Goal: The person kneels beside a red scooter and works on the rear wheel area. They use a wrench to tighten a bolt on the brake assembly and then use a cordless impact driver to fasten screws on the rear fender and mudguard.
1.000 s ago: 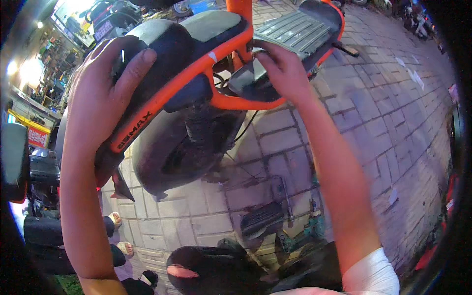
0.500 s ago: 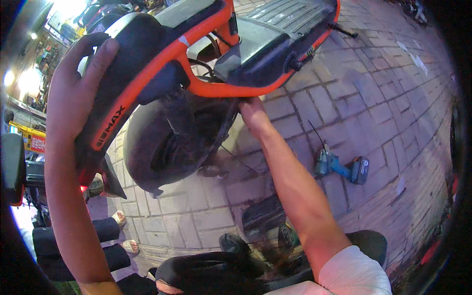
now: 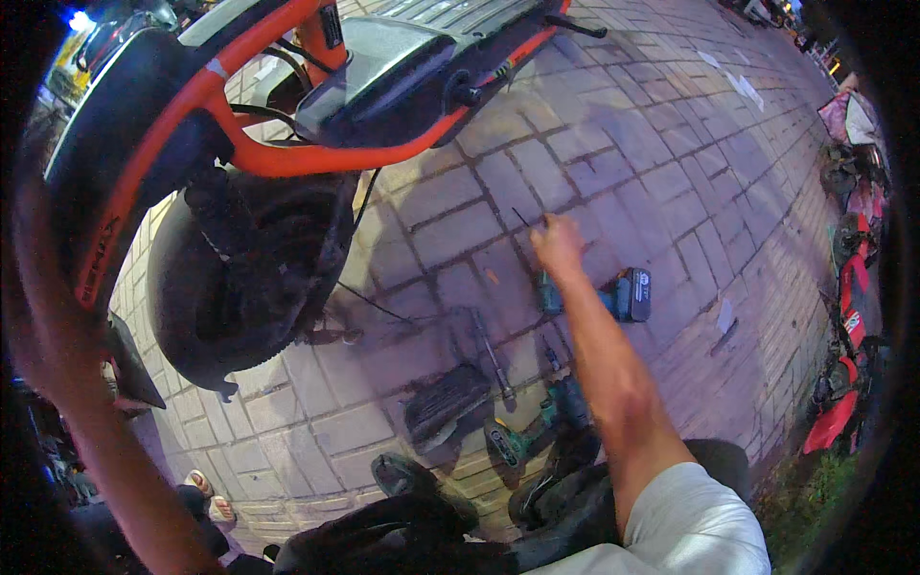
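Cordless drill (image 3: 610, 299) lies on the paving (image 3: 671, 187) at three o'clock, its long bit (image 3: 520, 217) reaching your right hand (image 3: 558, 243). Whether those curled fingers pinch it, I can't tell; your left hand's (image 3: 35, 206) are too dim. Best grip the handle, clear of the bit.

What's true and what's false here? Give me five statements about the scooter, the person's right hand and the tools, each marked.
1. The scooter has an orange frame. True.
2. The right hand is on the scooter's wheel. False: it is by a teal power tool, away from the scooter.
3. Another power tool lies on the paving. True.
4. The paving is one plain slab. False: it is laid in blocks.
5. A metal rod lies near a dark, flat piece. True.
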The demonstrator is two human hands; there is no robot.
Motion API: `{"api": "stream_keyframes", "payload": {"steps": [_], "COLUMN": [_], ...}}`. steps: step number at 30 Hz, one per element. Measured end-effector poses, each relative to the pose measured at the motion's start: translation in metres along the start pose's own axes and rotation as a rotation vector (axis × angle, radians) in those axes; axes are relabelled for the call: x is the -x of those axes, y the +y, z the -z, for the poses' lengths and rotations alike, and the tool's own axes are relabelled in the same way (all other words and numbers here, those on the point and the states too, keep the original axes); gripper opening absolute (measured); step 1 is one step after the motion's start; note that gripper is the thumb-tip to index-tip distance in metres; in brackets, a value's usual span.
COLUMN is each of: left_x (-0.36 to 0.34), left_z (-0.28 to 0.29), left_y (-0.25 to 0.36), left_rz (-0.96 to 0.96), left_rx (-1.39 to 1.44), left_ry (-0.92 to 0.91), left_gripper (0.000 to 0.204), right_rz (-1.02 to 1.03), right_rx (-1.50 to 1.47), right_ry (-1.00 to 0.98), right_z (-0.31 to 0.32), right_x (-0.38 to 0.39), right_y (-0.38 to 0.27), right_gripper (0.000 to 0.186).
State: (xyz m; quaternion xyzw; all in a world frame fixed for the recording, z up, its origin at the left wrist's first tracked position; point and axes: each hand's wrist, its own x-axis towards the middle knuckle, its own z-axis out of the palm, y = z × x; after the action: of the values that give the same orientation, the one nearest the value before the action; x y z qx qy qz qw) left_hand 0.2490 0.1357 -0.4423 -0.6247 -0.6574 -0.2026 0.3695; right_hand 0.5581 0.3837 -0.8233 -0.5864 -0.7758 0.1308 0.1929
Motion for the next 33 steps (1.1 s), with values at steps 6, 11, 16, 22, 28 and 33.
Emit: {"api": "stream_keyframes", "payload": {"steps": [6, 11, 16, 22, 28, 33], "left_x": [0.090, 0.140, 0.131, 0.127, 0.135, 0.142], "left_z": [-0.095, -0.140, -0.184, -0.216, -0.222, -0.228], "left_y": [0.153, 0.152, 0.125, 0.125, 0.125, 0.120], "left_rz": [0.170, 0.546, 0.493, 0.723, 0.872, 0.863], "left_rx": [0.924, 0.860, 0.677, 0.792, 0.911, 0.920], "left_ry": [-0.614, -0.874, -0.713, -0.562, -0.525, -0.539], "left_gripper": [0.021, 0.027, 0.032, 0.038, 0.041, 0.036], "right_rz": [-0.056, 0.228, 0.456, 0.437, 0.476, 0.474], "right_rx": [0.113, -0.507, -0.659, -0.696, -0.639, -0.550], "right_ry": [-0.215, 0.076, 0.173, 0.245, 0.276, 0.292], "right_z": [-0.015, 0.005, 0.062, 0.071, 0.067, 0.069], "right_x": [0.004, 0.015, 0.033, 0.038, 0.041, 0.043], "right_y": [0.068, -0.024, -0.124, -0.160, -0.172, -0.181], "right_gripper": [0.033, 0.018, 0.012, 0.011, 0.009, 0.009]}}
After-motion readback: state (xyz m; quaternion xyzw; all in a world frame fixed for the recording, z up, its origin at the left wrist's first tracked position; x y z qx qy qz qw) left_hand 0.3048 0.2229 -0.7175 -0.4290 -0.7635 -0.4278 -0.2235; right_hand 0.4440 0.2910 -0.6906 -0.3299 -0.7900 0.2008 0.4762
